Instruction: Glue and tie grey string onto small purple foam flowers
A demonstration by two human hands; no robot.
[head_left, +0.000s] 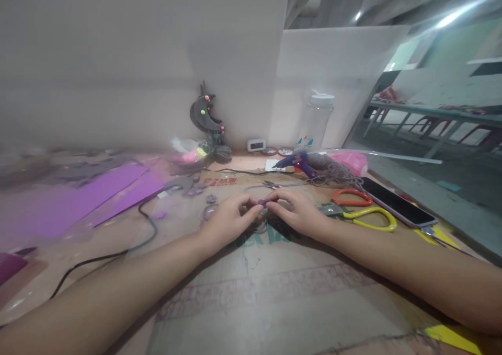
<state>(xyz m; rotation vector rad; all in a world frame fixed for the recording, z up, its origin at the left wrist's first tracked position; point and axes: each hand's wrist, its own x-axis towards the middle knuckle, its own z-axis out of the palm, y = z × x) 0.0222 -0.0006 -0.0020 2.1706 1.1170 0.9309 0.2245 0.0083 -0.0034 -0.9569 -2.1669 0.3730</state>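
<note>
A tiny purple piece (261, 202) is pinched between the fingertips of both my hands, over the middle of the cardboard-covered table. My left hand (231, 216) grips it from the left, thumb against fingers. From the right, my right hand (296, 211) closes on the same piece. Its exact shape is too small and partly covered to make out. Just behind my fingers lie the tips of a small metal tool (270, 184). Small purple flowers (210, 198) rest to the left of my left hand. Scissors with yellow and orange handles (368, 216) lie beside my right wrist.
A blue glue gun (296, 162) with a small red light sits behind my hands, near grey yarn (333, 167). A phone (398, 201) lies at the right edge. Purple sheets (105, 198) and a black cable (117, 253) spread leftward. A clear bottle (316, 119) stands by the wall.
</note>
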